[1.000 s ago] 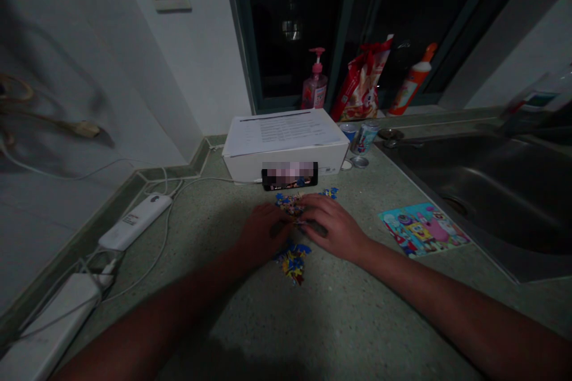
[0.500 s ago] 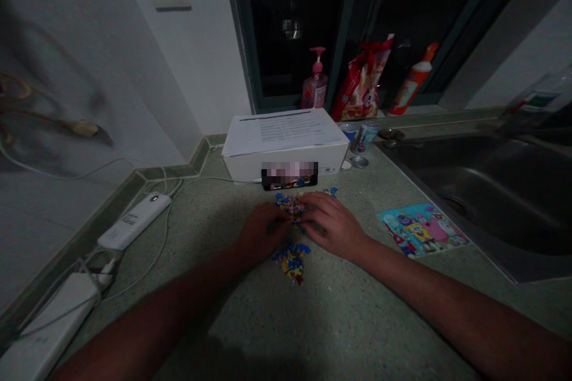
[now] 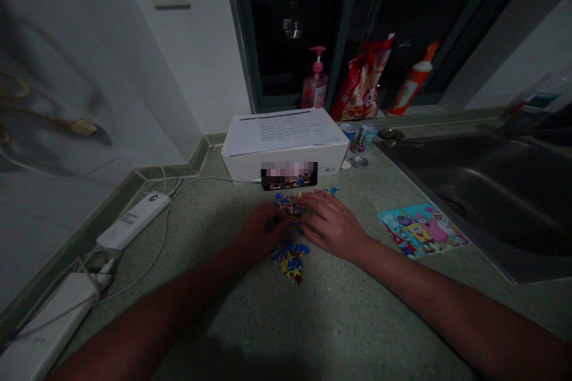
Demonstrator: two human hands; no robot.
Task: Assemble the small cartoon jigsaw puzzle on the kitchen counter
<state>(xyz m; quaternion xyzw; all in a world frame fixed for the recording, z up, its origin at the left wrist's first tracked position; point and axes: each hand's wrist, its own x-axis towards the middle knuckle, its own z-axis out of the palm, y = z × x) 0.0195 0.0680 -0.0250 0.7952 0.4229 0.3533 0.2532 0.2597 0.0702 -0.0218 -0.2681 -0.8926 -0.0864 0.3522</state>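
Observation:
Small jigsaw puzzle pieces [image 3: 289, 205], blue, yellow and pinkish, lie in a loose heap on the counter between my hands. My left hand [image 3: 260, 231] is at the heap's left side, its fingers curled and its thumb and fingertips closed at a puzzle piece that is mostly hidden. From the right, my right hand [image 3: 334, 225] reaches over the heap with fingers stretched and somewhat apart, the tips touching the pieces. A second pile of puzzle pieces [image 3: 291, 261] lies nearer to me, touched by neither hand. Some blue pieces [image 3: 331, 191] show behind my right hand.
A phone [image 3: 289, 177] leans against a white box [image 3: 286, 158]. A colourful cartoon picture card [image 3: 423, 229] lies beside the sink [image 3: 491, 190]. White power bank [image 3: 134, 221], power strip [image 3: 53, 321] and cables are on the left. Bottles and a red bag [image 3: 364, 83] line the windowsill.
Both hands stay over the same heap, with only slight finger movement. The right hand has shifted a little to the left. The nearer pile looks the same.

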